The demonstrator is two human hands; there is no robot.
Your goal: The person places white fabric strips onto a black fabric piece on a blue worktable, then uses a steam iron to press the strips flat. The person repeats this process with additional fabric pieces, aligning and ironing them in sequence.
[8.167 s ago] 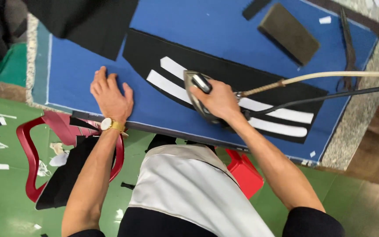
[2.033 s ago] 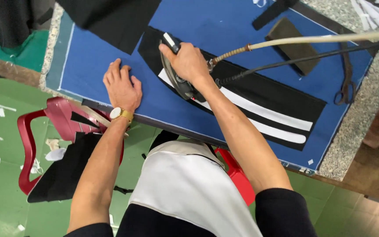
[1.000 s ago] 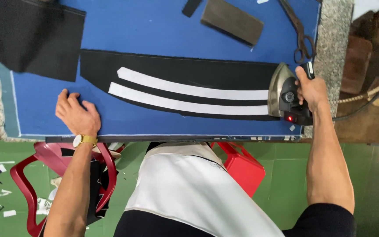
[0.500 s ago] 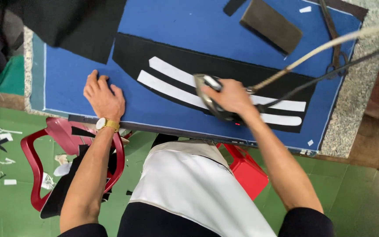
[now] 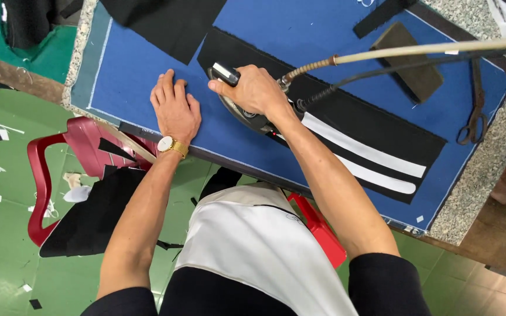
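Note:
My right hand grips the handle of a steam iron, pressed flat on the left end of a long black fabric piece that carries two white strips. The iron hides the strips' left ends. A cream hose and a dark cable run from the iron off to the right. My left hand, with a gold watch at the wrist, lies flat with fingers apart on the blue ironing pad, just left of the iron.
A second black fabric piece lies at the pad's far left corner. A dark rectangular block and scissors sit at the right. A red plastic chair with black cloth and a red stool stand below the table edge.
The iron in my right hand has slid from the middle of the striped piece to its left end, close to my left hand. The left hand stays flat on the pad.

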